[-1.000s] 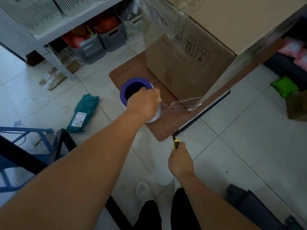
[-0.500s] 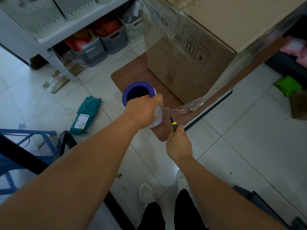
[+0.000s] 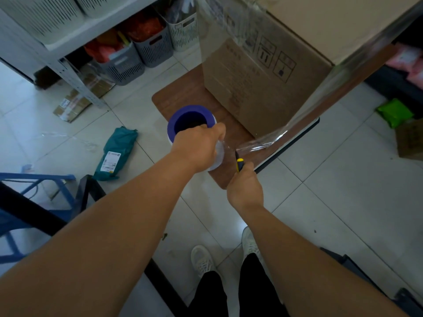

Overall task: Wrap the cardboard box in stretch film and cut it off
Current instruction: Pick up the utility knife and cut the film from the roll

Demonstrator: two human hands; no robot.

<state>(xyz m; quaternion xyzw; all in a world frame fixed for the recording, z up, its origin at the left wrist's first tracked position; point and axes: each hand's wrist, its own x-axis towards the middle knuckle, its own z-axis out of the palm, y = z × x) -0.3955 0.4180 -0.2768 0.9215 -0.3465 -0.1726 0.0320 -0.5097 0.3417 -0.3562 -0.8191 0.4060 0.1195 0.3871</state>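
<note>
The wrapping looks done to me: clear stretch film [image 3: 231,21] already covers the upper faces of the big brown cardboard box [image 3: 263,83] on the low wooden board [image 3: 183,94], and only the cut is left. My left hand [image 3: 196,147] has its fingers closed around the film roll with the purple core [image 3: 190,120]. My right hand [image 3: 246,188] grips a yellow-and-black utility knife [image 3: 238,162], its blade at the taut, gathered strand of film [image 3: 263,143] running from roll to box.

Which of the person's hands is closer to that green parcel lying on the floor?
The left. The left hand grips the film roll, just right of the green parcel. The right hand, holding the knife, is farther right, beyond the roll.
</note>
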